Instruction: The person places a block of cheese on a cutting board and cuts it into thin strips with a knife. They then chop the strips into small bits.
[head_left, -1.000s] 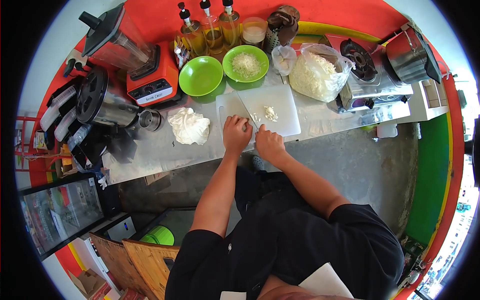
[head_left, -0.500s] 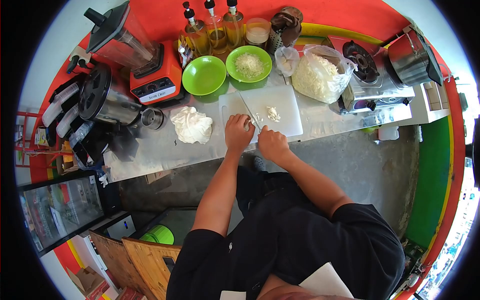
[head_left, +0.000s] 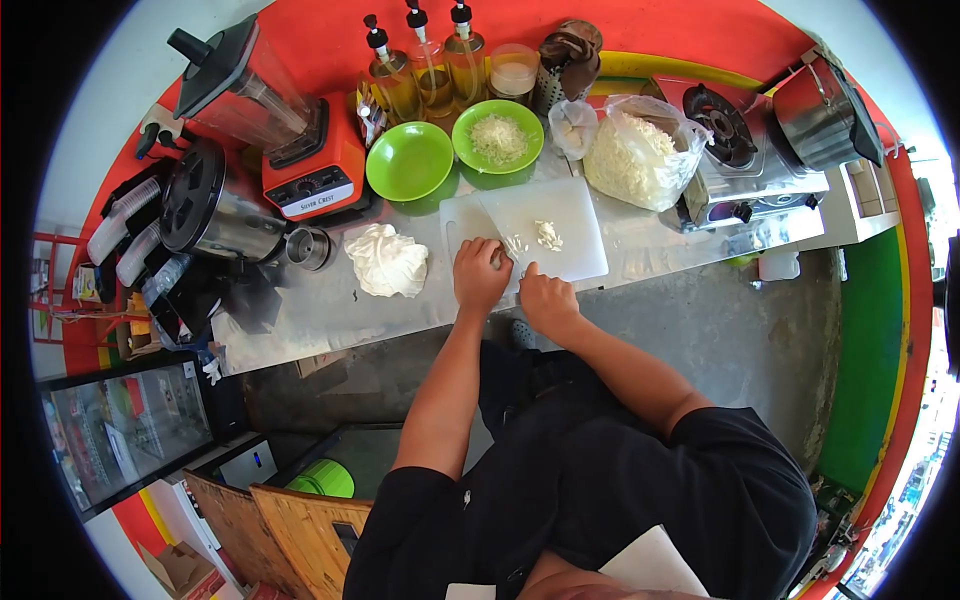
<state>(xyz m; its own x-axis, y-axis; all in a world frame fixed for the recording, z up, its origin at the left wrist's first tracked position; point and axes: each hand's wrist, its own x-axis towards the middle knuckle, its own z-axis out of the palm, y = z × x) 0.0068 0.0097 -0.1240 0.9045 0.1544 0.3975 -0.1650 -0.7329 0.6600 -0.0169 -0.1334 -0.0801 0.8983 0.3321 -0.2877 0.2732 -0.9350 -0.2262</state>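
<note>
My right hand (head_left: 548, 300) is closed round the handle of a knife at the near edge of the white cutting board (head_left: 578, 262). The knife's blade shows only faintly and slants up and left across the board. Beside it, my left hand (head_left: 482, 272) rests on the board's left part with curled fingers; whatever they pinch is too hidden to name. A few white slivers (head_left: 515, 244) lie by the blade, right of my left fingertips. Farther right sits a small pile of white chopped pieces (head_left: 548, 236).
Left of the board lies a crumpled white bag or cloth (head_left: 387, 260). Behind stand an empty green bowl (head_left: 410, 165), a green bowl (head_left: 462, 138) with white shreds, and a filled plastic bag (head_left: 640, 165). A blender (head_left: 318, 185) and gas stove (head_left: 770, 185) flank them.
My right hand and the knife have shifted slightly down. The white slivers beside my left fingers show more spread out. The whole view has moved a little.
</note>
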